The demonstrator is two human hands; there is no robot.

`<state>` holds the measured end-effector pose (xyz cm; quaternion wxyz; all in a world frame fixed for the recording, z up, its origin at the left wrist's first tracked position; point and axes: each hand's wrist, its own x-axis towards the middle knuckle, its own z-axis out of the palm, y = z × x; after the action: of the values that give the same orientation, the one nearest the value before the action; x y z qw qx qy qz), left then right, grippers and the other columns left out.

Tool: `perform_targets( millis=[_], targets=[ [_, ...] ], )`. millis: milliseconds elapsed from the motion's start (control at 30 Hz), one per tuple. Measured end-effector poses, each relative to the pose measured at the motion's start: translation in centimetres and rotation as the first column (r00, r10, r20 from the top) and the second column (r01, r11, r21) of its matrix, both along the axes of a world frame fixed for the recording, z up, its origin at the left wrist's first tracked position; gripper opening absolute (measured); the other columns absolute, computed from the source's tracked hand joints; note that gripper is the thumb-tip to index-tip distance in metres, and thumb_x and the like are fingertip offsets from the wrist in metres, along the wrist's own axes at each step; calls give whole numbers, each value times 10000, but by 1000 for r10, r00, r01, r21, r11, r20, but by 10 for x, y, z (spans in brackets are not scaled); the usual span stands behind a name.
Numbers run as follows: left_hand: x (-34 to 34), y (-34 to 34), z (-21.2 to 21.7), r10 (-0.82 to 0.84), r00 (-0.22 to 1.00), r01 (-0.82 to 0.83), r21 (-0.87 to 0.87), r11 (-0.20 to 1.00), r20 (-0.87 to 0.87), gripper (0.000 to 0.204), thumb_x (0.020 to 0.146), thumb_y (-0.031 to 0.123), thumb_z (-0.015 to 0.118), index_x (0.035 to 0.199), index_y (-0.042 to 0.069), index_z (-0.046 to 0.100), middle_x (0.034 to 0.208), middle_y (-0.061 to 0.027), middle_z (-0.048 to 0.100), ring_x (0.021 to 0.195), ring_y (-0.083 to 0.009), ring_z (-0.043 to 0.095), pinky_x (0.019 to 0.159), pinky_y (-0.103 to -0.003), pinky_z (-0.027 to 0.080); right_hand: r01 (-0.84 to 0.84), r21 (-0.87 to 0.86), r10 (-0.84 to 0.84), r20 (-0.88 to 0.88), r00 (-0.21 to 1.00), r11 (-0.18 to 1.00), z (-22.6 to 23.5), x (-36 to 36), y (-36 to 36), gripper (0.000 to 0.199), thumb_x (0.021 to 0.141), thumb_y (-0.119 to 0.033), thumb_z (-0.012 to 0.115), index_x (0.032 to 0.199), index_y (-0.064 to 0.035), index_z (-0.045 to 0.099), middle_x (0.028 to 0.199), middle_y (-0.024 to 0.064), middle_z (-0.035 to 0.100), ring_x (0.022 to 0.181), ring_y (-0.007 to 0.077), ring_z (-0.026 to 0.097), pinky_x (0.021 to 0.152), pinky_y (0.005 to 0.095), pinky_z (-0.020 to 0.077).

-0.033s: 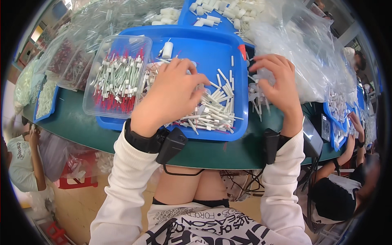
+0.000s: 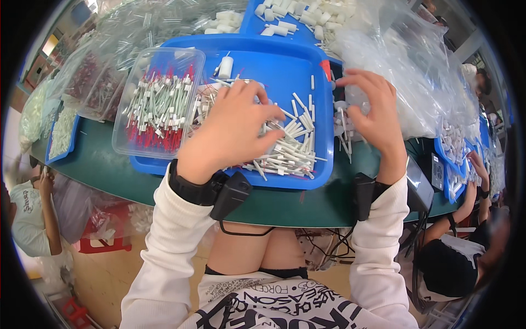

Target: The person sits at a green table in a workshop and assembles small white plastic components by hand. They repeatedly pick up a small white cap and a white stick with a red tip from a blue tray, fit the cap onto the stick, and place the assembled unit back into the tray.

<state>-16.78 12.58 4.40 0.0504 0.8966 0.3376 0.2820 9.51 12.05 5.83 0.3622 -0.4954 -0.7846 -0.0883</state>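
My left hand (image 2: 235, 125) hovers palm down over a blue tray (image 2: 285, 57), its thumb and fingers bent but apart. Below its fingertips lies a loose pile of thin white tubes (image 2: 287, 156), some with red wires. I see nothing gripped between those fingers, though the palm side is hidden. Just past the tray's right edge, my right hand (image 2: 375, 107) is curved with thumb and forefinger apart. Beneath it are small translucent white parts with thin stems (image 2: 343, 131). A white cylinder with a thin pin (image 2: 226, 67) stands in the tray beyond my left hand.
A clear plastic box (image 2: 119, 129) of wired white pieces overlaps the tray's left side. Behind stands another blue tray (image 2: 252, 24) with white cylinders. Plastic bags (image 2: 405, 71) bulge at the right. Co-workers sit on both sides. Cables (image 2: 329, 249) hang below the green table (image 2: 285, 211).
My left thumb and forefinger have spread a little farther apart, and the thumb has shifted right. The tray and clear box sit very slightly farther right. My right hand is almost unmoved.
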Motion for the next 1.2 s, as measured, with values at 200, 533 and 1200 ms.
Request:
perform_targets(
  millis=[200,533,1200],
  targets=[
    [-1,2,4,15,997,-15,-5,1000,-70,122,762,195,710,868,140,684,910,-24,567,919,-218,531,868,-383,352,-66,-115,32,-277,960,991,10,-26,-3,218,720,-67,576,920,-58,662,862,121,654,882,303,594,796,384,448],
    [4,14,12,345,866,-396,76,915,361,90,840,129,645,917,132,598,673,-2,625,656,-208,612,660,-348,432,-278,-457,253,-116,960,845,-7,-88,30,226,755,-103,652,943,19,670,859,167,668,766,293,646,689,362,509],
    [-4,19,-9,698,675,-608,354,710,-239,361,821,205,662,1155,86,596,1087,-63,604,1197,-292,468,1035,-628,188,-59,-246,-60,-450,891,967,-11,-78,14,211,725,-130,678,896,-18,621,816,94,676,733,220,647,668,330,511]
  ],
)
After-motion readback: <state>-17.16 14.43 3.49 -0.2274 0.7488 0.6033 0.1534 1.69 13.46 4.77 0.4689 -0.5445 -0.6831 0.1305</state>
